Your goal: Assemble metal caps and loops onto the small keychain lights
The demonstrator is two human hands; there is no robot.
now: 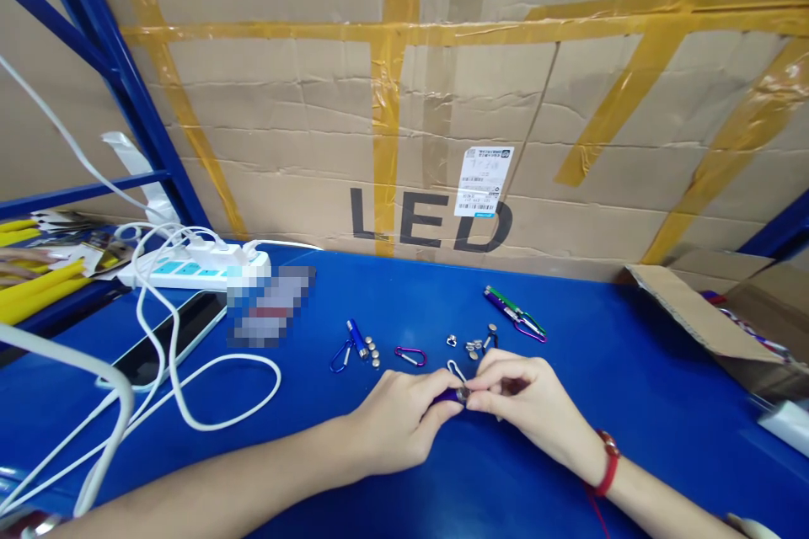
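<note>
My left hand (pixel 404 417) is closed round a small purple flashlight (pixel 448 395), thumb and forefinger along its barrel. My right hand (pixel 524 404) pinches at the flashlight's metal end; whatever its fingertips hold is too small to make out. Just beyond my fingers lie a silver carabiner clip (pixel 456 371), several button cells (pixel 492 328) and small metal fittings (pixel 451 341). To the left of these rests a magenta carabiner (pixel 412 356). Farther left lie a blue flashlight (pixel 357 338), a blue carabiner (pixel 340 357) and a short row of button cells (pixel 372 352).
Purple and green flashlights (pixel 513 312) with a carabiner lie behind my right hand. An open cardboard box (pixel 708 320) stands at right. On the left are a phone (pixel 170 341), a power strip (pixel 190 268) and looping white cables (pixel 183 404). A large carton (pixel 284 135) backs the blue table.
</note>
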